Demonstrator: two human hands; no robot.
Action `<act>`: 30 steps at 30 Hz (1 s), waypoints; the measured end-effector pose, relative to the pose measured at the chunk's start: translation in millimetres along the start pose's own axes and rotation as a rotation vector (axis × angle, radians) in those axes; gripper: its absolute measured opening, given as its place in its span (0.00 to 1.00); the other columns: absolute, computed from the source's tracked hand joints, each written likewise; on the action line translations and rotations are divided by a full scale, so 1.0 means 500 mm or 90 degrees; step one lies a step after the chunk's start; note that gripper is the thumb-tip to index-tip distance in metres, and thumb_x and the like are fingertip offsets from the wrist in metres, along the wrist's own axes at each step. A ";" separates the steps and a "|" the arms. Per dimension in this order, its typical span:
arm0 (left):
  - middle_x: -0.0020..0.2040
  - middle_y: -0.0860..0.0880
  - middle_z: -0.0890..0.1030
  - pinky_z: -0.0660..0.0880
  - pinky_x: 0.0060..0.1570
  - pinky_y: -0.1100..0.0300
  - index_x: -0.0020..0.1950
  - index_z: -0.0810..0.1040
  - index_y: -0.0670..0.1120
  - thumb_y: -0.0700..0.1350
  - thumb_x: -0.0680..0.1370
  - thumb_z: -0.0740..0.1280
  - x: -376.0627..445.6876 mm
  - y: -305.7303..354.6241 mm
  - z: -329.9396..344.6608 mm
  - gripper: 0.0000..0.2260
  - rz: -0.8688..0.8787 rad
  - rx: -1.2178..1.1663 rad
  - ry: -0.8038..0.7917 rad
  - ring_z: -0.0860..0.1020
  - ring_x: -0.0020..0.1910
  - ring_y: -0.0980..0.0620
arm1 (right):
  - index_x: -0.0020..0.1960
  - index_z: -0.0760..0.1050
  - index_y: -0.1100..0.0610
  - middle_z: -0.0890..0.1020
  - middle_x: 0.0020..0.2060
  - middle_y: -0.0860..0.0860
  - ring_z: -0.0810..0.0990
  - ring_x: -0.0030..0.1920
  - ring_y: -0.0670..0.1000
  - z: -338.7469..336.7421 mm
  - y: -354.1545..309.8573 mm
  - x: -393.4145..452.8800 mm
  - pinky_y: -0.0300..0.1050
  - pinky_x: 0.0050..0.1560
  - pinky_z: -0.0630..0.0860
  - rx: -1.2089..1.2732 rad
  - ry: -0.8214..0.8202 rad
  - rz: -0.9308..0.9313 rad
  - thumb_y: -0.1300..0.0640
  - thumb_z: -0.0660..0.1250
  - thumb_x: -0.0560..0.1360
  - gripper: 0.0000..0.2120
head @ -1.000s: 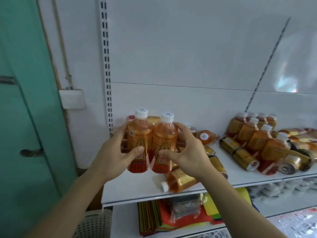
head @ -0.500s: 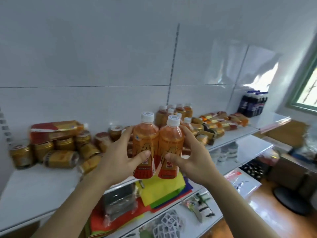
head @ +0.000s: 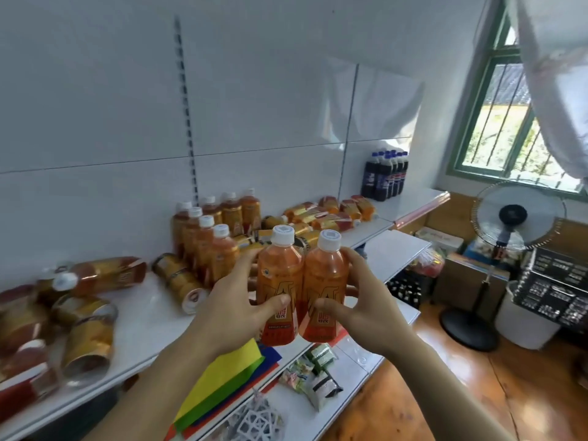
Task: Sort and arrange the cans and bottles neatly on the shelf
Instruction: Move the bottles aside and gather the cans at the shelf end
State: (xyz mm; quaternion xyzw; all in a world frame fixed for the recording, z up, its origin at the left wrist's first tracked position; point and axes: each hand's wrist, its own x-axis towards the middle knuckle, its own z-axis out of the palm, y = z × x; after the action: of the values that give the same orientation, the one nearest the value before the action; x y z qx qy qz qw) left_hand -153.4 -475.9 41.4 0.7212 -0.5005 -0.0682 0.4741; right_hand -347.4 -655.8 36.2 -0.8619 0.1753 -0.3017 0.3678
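I hold two orange bottles upright and side by side in the air, in front of the shelf (head: 149,316) and above its front edge. My left hand (head: 229,308) wraps the left bottle (head: 280,281), thumb across its label and fingers (head: 246,259) curled behind it. My right hand (head: 366,308) grips the right bottle (head: 326,281) the same way. The two bottles touch along their sides. On the shelf behind them a row of upright orange bottles (head: 206,246) stands near the back wall. Gold cans (head: 84,338) lie tipped over at the left, blurred, so I may be misjudging how many. Dark bottles (head: 385,176) stand at the far right end.
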 end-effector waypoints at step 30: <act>0.58 0.69 0.79 0.76 0.60 0.58 0.66 0.62 0.80 0.56 0.71 0.82 0.717 -0.123 0.467 0.37 -0.096 0.008 0.026 0.77 0.58 0.68 | 0.78 0.60 0.41 0.80 0.67 0.42 0.78 0.67 0.47 -0.306 0.575 0.605 0.53 0.68 0.78 -0.123 -0.071 0.029 0.49 0.82 0.72 0.44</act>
State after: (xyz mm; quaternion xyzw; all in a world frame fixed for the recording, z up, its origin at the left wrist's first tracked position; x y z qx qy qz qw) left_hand -70.9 -898.6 3.7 0.7612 -0.4352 -0.0857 0.4732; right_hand -240.9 -1087.3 25.9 -0.9046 0.2025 -0.2264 0.2989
